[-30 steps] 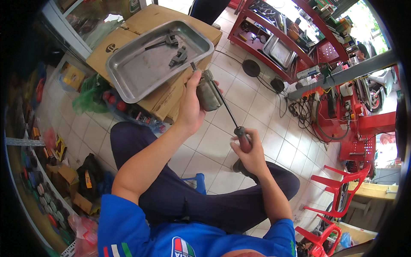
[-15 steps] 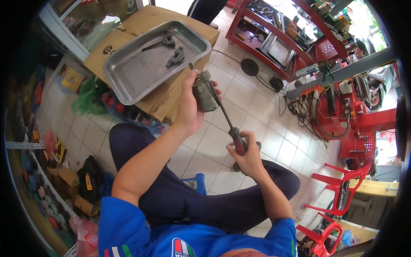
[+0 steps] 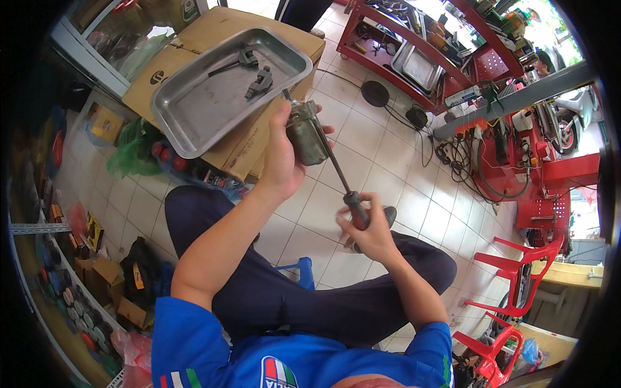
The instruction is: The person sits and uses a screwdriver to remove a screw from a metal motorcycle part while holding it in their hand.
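A small greenish-grey metal motor (image 3: 306,140), cylindrical with a short shaft at its upper end, is gripped in my left hand (image 3: 283,158). My thumb lies along its left side and the fingers wrap behind it. My right hand (image 3: 376,238) is closed round the dark and red handle of a long screwdriver (image 3: 334,164). Its blade slants up along the motor's right side to the motor's upper end; the exact contact of the tip is too small to make out. Beyond my left hand, a shallow metal tray (image 3: 187,119) holds two dark grey metal parts (image 3: 261,83).
The tray rests on a cardboard box (image 3: 145,87). A red tool cart (image 3: 381,55) with tools stands at the far right. Black cables (image 3: 453,161) lie on the tiled floor, and red plastic chairs (image 3: 511,265) are at the right. A blue stool (image 3: 304,271) shows between my legs.
The fingers of my right hand have shifted and loosened slightly on the screwdriver handle. Motor and screwdriver keep nearly the same place; the whole view has moved a little.
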Demonstrator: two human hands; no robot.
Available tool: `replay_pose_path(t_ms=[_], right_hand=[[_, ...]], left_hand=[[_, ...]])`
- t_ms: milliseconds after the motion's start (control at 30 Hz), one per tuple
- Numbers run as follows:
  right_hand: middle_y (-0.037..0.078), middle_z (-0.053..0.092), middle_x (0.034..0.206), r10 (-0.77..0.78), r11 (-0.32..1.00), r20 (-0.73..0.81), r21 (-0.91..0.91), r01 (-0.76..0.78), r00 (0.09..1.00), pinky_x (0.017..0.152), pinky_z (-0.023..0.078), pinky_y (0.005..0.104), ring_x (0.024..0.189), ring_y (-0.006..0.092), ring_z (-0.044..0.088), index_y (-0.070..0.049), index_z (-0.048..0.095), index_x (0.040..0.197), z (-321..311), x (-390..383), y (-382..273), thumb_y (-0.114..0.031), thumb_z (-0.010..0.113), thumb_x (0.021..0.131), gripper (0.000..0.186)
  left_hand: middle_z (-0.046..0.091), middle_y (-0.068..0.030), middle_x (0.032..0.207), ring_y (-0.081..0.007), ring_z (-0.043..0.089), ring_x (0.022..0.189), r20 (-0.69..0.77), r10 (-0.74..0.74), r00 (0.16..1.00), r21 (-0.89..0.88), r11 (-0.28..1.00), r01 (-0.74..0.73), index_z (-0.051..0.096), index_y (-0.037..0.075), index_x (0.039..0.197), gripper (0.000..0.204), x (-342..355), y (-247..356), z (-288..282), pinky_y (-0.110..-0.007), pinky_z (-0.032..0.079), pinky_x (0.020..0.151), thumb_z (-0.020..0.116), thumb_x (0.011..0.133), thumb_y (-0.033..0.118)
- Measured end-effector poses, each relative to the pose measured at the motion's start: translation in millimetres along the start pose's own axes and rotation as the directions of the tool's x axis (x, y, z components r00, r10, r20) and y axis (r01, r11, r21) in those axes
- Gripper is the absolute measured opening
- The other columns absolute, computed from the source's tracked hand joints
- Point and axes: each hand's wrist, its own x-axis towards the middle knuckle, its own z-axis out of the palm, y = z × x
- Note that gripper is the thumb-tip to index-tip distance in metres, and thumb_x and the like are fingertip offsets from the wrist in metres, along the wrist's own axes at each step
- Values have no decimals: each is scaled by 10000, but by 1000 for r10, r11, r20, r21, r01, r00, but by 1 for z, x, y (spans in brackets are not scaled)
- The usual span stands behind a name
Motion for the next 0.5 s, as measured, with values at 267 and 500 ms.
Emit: replay_pose_path(t_ms=[267, 500], right_hand=[[97, 609, 932, -192, 770, 360, -522, 368, 913, 624, 505, 304, 726, 143, 623, -31, 496, 1261, -7, -11, -5, -173, 716, 907, 441], [36, 566, 783, 108, 994, 97, -44, -104, 989, 537, 487, 261, 596, 131, 588, -21, 456, 1282, 4, -5, -3, -244, 766, 903, 538]], left_hand=[[593, -54, 1248, -214, 650, 980, 35, 10, 999, -22, 1000, -9, 493, 70, 1289, 642, 1, -14, -19, -392, 582, 818, 582, 934, 598], [602, -55, 1294, -187, 633, 993, 82, 71, 994, 57, 995, -76, 491, 77, 1340, 653, 2, -11, -17, -374, 567, 851, 647, 922, 554]])
